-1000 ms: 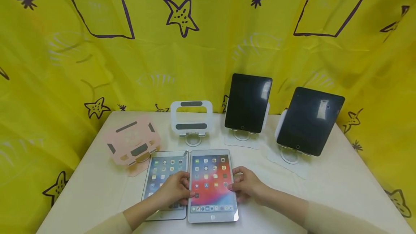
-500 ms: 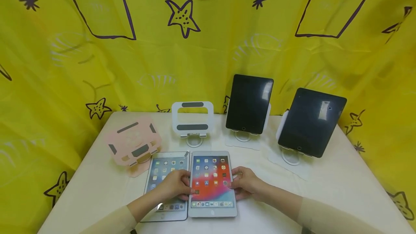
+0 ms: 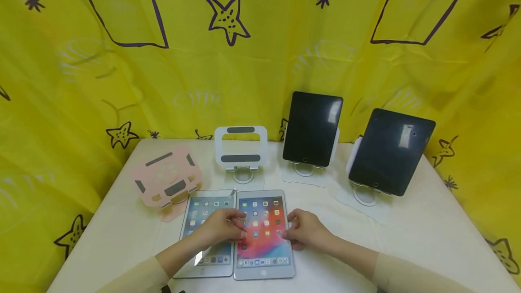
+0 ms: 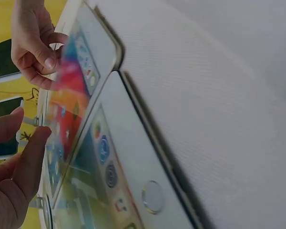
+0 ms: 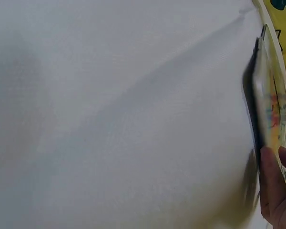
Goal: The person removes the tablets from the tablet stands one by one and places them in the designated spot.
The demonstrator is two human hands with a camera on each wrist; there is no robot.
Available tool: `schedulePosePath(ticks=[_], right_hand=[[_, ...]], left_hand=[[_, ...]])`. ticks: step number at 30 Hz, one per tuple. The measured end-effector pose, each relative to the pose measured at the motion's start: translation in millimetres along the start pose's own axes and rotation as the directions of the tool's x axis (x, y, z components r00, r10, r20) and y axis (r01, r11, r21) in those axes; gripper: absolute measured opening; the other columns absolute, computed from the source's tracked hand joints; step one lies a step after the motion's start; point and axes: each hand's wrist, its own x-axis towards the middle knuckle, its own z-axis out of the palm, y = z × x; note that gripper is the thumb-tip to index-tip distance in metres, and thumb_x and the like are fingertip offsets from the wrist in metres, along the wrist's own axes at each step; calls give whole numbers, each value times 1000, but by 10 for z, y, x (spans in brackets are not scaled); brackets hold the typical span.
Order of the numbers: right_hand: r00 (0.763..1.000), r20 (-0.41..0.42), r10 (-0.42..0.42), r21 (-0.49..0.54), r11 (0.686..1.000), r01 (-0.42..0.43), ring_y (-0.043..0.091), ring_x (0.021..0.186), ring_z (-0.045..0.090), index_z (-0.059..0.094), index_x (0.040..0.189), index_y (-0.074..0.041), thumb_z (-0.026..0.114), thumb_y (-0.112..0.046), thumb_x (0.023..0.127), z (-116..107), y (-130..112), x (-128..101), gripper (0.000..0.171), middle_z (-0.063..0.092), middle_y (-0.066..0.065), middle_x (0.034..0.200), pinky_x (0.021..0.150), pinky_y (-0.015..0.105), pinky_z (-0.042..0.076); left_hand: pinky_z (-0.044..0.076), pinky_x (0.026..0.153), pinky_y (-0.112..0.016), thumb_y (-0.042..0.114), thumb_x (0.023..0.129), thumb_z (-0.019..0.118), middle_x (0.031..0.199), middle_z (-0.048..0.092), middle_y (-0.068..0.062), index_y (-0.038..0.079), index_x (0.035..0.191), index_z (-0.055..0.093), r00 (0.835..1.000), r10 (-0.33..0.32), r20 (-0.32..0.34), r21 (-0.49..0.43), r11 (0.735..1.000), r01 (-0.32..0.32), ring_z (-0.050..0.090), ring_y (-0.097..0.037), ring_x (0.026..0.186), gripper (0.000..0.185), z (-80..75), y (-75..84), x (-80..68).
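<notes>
Red-screened tablet (image 3: 263, 234) now pinched at both edges, left hand (image 3: 221, 231) shifted further onto it, right hand (image 3: 306, 231) unmoved.

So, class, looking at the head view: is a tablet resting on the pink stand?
No. The pink stand is bare, and the two lit tablets lie flat on the table in front of it.

Glossy glass fronts on the lit tablet (image 3: 262, 234) and dark tablets (image 3: 312, 129); behind them, matt yellow cloth (image 3: 260, 58); matt white tabletop (image 3: 407, 238).
</notes>
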Motion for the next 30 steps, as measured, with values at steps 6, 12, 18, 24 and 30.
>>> schedulePosePath(ticks=[6,12,18,24,30], right_hand=[[998,-42,-48,-63,997,46,16,50,58,57,107,4,75,-12,79,-146,-77,-25,37,58,4,68,51,29,54],[992,-127,-13,-2,1000,13,15,59,60,58,112,1,77,-17,78,-251,-133,1,43,60,4,77,55,29,56],[976,-216,1,50,999,10,17,64,63,57,117,0,79,-21,77,-385,-171,49,51,61,6,84,59,30,57],[958,-278,-69,88,991,97,25,70,66,52,123,1,79,-22,77,-519,-184,76,58,62,13,96,60,32,58],[939,-320,-125,57,987,151,21,75,63,43,131,-4,79,-25,77,-607,-179,94,68,58,19,113,64,29,57]], left_hand=[[58,68,-32,0,76,69,94,61,-13,-9,124,54,999,48,4,5,999,-48,66,-21,75,51,-29,89,89],[58,69,-32,7,78,74,102,64,-17,-6,126,54,996,81,-46,33,996,-80,67,-21,80,54,-31,212,215],[58,71,-31,13,76,77,106,64,-19,-4,126,55,987,137,-80,75,989,-131,67,-22,87,57,-33,377,316],[57,75,-33,17,76,79,112,64,-18,3,129,55,981,157,-112,97,984,-147,67,-24,94,60,-70,505,370],[56,80,-36,18,75,80,118,61,-17,6,135,50,973,183,-142,81,982,-173,66,-25,100,68,-43,603,456]])
